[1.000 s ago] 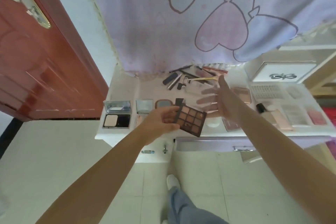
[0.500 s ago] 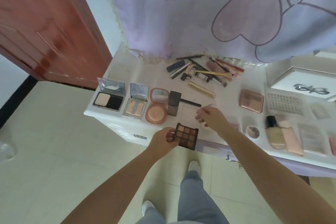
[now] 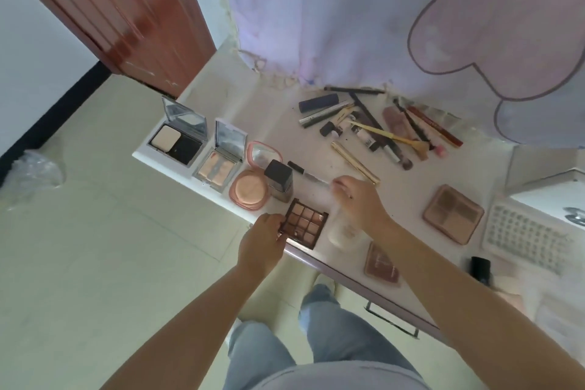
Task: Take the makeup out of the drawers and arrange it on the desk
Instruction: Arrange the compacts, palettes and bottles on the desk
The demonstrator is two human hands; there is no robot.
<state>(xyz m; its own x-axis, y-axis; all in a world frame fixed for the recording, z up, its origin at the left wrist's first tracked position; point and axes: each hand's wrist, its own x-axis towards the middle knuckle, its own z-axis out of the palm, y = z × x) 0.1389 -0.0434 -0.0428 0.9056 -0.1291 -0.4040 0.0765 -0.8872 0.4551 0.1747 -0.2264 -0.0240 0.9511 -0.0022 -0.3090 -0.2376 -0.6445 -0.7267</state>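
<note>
On the white desk (image 3: pixel 240 123) three compacts stand open in a row along the left front edge: a square one (image 3: pixel 177 140) with a pale pan and a black pan under its raised mirror, a second mirrored one (image 3: pixel 218 165) holding peach-toned strips, and a round pink one (image 3: pixel 251 190) with a beige powder disc. Just right of these stands a dark-capped bottle (image 3: pixel 279 179), touching the round compact. Behind it a thin dark pencil (image 3: pixel 305 172) lies flat, and further back a loose heap of pencils, tubes and brushes (image 3: pixel 373 123) spreads under the edge of a lilac curtain (image 3: pixel 348 9). A gold tube (image 3: pixel 354 161) lies slantwise between that heap and the hands. To the right sit a pink four-pan palette (image 3: pixel 452 214), a clear tray of small items (image 3: pixel 525 234) and a smaller pink case (image 3: pixel 381 263) near the front edge. The brown eyeshadow palette (image 3: pixel 305 226), with its grid of tan pans, sits at the desk's front edge, and the left hand (image 3: pixel 262 244) grips its left side with curled fingers. The right hand (image 3: pixel 357 203) is just beside it to the right, fingers curled and pinching the tip of the thin pencil, with a pale round jar (image 3: pixel 343 233) under its wrist. The two hands are near each other but apart.
</note>
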